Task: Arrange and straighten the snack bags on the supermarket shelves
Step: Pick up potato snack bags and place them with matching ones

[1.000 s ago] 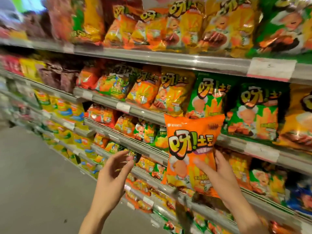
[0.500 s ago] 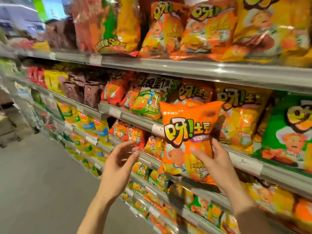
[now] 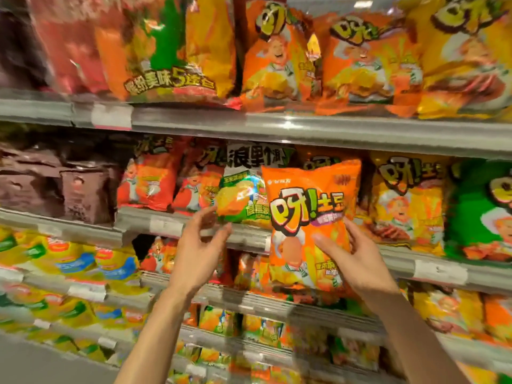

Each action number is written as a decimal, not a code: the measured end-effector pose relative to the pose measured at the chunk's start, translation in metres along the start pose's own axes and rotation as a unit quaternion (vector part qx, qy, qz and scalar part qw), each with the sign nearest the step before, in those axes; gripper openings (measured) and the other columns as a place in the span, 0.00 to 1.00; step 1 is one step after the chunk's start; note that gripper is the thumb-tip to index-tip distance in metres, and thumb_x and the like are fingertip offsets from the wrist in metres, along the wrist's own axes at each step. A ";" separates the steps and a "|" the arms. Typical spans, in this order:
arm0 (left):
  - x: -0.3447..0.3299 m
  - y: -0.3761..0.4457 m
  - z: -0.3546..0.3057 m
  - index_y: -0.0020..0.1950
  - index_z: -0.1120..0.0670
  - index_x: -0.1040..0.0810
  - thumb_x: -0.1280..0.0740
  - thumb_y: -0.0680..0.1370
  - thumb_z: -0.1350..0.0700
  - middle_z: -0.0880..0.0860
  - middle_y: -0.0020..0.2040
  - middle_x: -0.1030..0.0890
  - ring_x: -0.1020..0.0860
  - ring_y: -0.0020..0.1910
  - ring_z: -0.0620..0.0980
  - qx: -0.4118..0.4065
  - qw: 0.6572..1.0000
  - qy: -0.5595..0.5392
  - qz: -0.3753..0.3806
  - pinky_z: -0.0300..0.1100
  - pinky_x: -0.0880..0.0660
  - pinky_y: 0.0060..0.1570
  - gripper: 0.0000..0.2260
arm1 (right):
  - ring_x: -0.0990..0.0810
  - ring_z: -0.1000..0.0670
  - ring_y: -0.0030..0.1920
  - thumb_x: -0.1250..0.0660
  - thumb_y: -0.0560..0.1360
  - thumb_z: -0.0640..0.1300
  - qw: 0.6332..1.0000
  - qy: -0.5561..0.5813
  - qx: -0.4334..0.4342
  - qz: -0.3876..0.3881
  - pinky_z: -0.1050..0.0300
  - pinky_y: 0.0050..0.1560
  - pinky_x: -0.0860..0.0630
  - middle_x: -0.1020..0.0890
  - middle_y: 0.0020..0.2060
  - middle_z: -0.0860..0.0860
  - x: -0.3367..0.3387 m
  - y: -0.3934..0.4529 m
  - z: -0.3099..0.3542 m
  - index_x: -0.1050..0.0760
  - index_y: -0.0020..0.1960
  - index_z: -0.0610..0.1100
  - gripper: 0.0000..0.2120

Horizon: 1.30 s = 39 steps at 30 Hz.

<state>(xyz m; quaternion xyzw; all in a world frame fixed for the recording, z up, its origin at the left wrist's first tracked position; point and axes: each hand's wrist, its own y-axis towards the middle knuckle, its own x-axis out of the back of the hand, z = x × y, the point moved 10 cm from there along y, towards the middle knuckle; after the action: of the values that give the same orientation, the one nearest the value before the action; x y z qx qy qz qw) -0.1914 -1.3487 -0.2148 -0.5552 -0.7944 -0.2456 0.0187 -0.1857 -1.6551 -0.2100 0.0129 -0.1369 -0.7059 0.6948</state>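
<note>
Head: orange bag upright (top up)

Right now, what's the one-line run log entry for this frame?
stage: restocking | right hand: holds orange snack bag upright before middle shelf | left hand: open, empty, near green bag | bag not yet shelved

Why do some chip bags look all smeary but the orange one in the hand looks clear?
In the head view, the orange bag gripped by the right hand is fairly sharp, its big letters readable; the yellow bags at lower left are streaked with blur, the top-shelf bags are smeared with shiny glare spots, and the shelf edge bows from the wide lens.
</note>
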 end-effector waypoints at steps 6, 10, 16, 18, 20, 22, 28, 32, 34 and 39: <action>-0.016 0.084 0.024 0.64 0.46 0.23 0.34 0.69 0.26 0.49 0.58 0.17 0.19 0.58 0.52 -0.011 0.990 0.124 0.068 0.56 0.22 0.60 0.32 | 0.23 0.52 0.66 0.27 0.67 0.68 0.996 -0.042 -0.017 -0.071 0.45 0.69 0.26 0.23 0.68 0.56 -0.012 0.001 0.012 0.34 0.76 0.55 0.42; -0.020 0.096 0.011 0.69 0.52 0.29 0.34 0.73 0.29 0.56 0.61 0.18 0.21 0.62 0.61 0.009 0.981 0.182 0.064 0.57 0.27 0.64 0.34 | 0.15 0.55 0.55 0.27 0.71 0.64 0.996 -0.036 -0.015 -0.078 0.45 0.61 0.20 0.15 0.56 0.58 -0.016 0.003 0.018 0.27 0.69 0.56 0.29; -0.021 0.105 -0.006 0.50 0.49 0.17 0.34 0.65 0.24 0.48 0.45 0.15 0.18 0.47 0.51 -0.031 0.990 0.124 0.053 0.52 0.21 0.50 0.31 | 0.15 0.54 0.54 0.28 0.67 0.70 0.994 -0.051 -0.023 -0.090 0.43 0.59 0.19 0.14 0.55 0.58 -0.014 0.004 0.013 0.28 0.71 0.55 0.37; -0.019 0.105 -0.013 0.51 0.48 0.18 0.32 0.66 0.23 0.48 0.46 0.16 0.18 0.48 0.51 -0.041 0.993 0.103 0.045 0.52 0.21 0.50 0.30 | 0.15 0.54 0.55 0.28 0.67 0.71 0.995 -0.052 -0.028 -0.082 0.43 0.60 0.19 0.15 0.56 0.58 -0.014 0.004 0.011 0.29 0.72 0.55 0.38; -0.016 0.104 -0.015 0.58 0.50 0.21 0.29 0.68 0.27 0.48 0.52 0.17 0.19 0.52 0.51 -0.033 0.995 0.081 0.044 0.51 0.21 0.54 0.31 | 0.16 0.54 0.57 0.29 0.65 0.74 0.994 -0.058 -0.033 -0.084 0.43 0.62 0.20 0.15 0.58 0.58 -0.011 0.005 0.009 0.30 0.73 0.55 0.42; -0.007 0.101 -0.013 0.62 0.50 0.24 0.28 0.69 0.30 0.48 0.54 0.17 0.19 0.53 0.51 -0.019 0.997 0.069 0.031 0.50 0.22 0.55 0.31 | 0.17 0.53 0.60 0.30 0.62 0.78 0.992 -0.071 -0.038 -0.094 0.43 0.64 0.22 0.17 0.61 0.57 -0.009 0.005 0.009 0.30 0.74 0.56 0.46; 0.055 0.094 0.009 0.62 0.51 0.23 0.24 0.71 0.35 0.48 0.53 0.16 0.17 0.51 0.47 -0.005 0.999 -0.018 -0.031 0.47 0.20 0.51 0.28 | 0.27 0.50 0.72 0.32 0.68 0.74 0.983 -0.147 -0.004 -0.110 0.46 0.72 0.30 0.27 0.73 0.55 -0.026 0.009 0.030 0.37 0.79 0.54 0.45; 0.101 0.088 0.028 0.62 0.51 0.22 0.26 0.65 0.29 0.48 0.53 0.15 0.15 0.50 0.46 0.024 0.995 -0.070 -0.062 0.51 0.18 0.54 0.35 | 0.33 0.49 0.75 0.33 0.76 0.64 0.979 -0.162 0.015 -0.122 0.57 0.67 0.36 0.32 0.76 0.52 -0.051 0.036 0.048 0.40 0.80 0.49 0.38; 0.115 0.084 0.032 0.62 0.51 0.22 0.25 0.66 0.31 0.48 0.54 0.15 0.15 0.51 0.46 0.030 0.994 -0.078 -0.066 0.51 0.18 0.55 0.33 | 0.32 0.46 0.75 0.36 0.75 0.69 0.978 -0.171 0.021 -0.121 0.53 0.72 0.35 0.30 0.75 0.49 -0.068 0.057 0.053 0.38 0.79 0.47 0.41; 0.128 0.074 0.033 0.65 0.53 0.23 0.24 0.72 0.41 0.49 0.55 0.15 0.15 0.53 0.47 0.029 0.993 -0.093 -0.060 0.51 0.19 0.58 0.26 | 0.29 0.41 0.72 0.38 0.78 0.66 0.980 -0.165 0.003 -0.115 0.51 0.69 0.31 0.26 0.71 0.42 -0.104 0.106 0.044 0.35 0.76 0.39 0.38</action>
<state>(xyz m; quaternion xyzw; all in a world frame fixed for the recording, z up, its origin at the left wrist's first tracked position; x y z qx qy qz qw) -0.1667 -1.2036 -0.1776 -0.5259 -0.8315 -0.1702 -0.0541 -0.0878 -1.5447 -0.1628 -0.0857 -0.2492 -0.7733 0.5767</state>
